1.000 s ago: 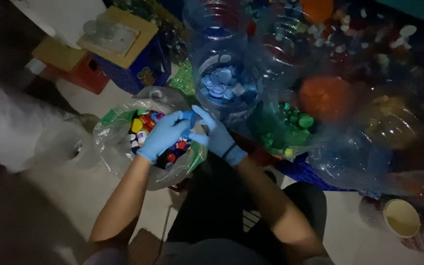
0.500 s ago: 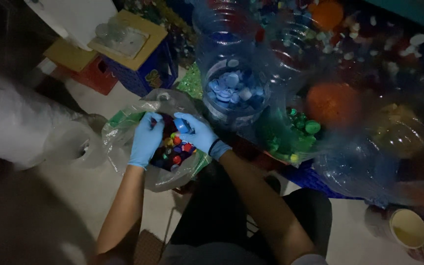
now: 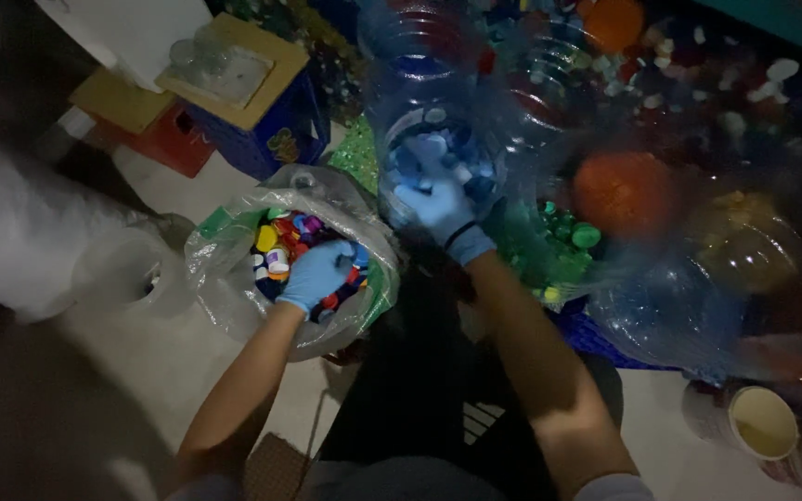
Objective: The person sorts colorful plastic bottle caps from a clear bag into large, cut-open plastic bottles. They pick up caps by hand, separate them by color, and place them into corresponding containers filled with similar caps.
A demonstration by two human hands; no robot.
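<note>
Caps, mixed colours, loose in a clear plastic bag [image 3: 225, 278] on the floor in front of the seated person.

Left hand [image 3: 316, 275], in a blue glove, rests palm-down in the mixed bottle caps [image 3: 280, 243] with fingers curled into the pile; whether it pinches one cap cannot be told. Right hand [image 3: 438, 206], also gloved, reaches over the rim of the clear cut bottle [image 3: 410, 111] that holds blue caps [image 3: 461, 153]; its grip is blurred. The caps appear light, stiff and smooth, likely slippery under glove material; take each by its ribbed edge between thumb and forefinger. The bag is soft and will sag if pulled.
</note>
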